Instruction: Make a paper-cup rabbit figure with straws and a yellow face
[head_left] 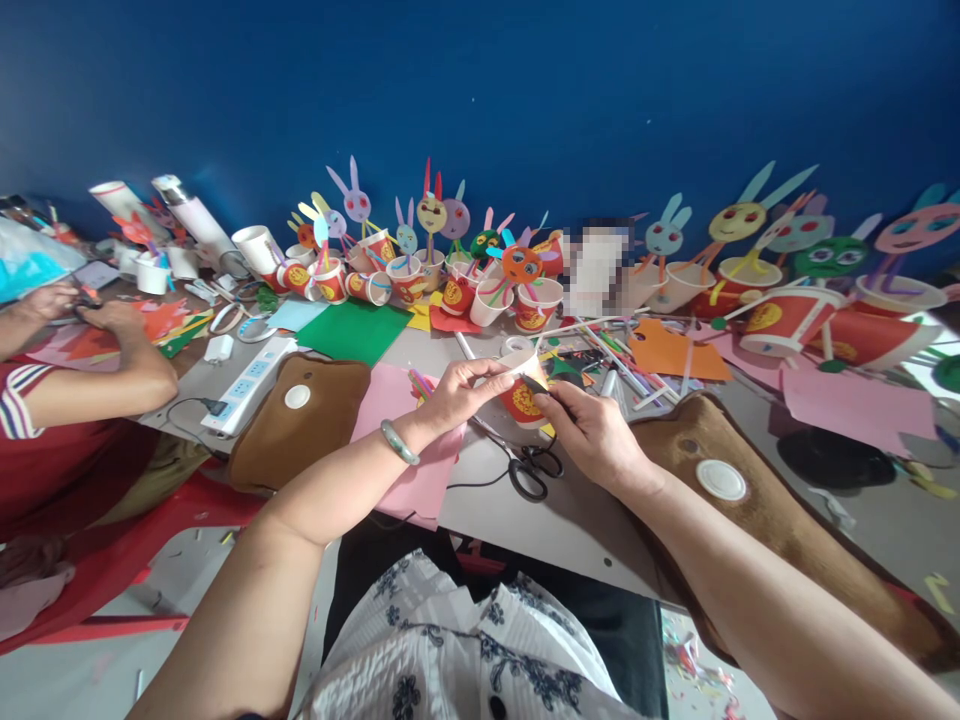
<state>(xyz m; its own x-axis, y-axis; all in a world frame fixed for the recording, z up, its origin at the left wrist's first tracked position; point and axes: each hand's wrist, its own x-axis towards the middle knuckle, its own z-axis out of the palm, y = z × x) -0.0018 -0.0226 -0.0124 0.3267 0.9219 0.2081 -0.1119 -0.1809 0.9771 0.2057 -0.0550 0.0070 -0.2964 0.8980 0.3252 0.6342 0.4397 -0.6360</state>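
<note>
My left hand (466,392), with a bracelet at the wrist, grips the rim of a red and white paper cup (521,402) between thumb and fingers. The cup is tilted above the table's front part. My right hand (600,435) is closed on a slim black tool (534,384), its tip against or very close to the cup's side; its kind is mostly hidden by my fingers. Below the cup lie black-handled scissors (529,474). A dark cord runs across the table near them. Pink paper (405,470) lies left of the cup.
Paper cups with rabbit-faced figures (431,212) line the wall. Brown plush warmers (300,425) lie on both sides. A power strip (250,385) sits at left, near a co-worker's arm (97,390). Straws and paper scraps (637,365) litter the table's right middle.
</note>
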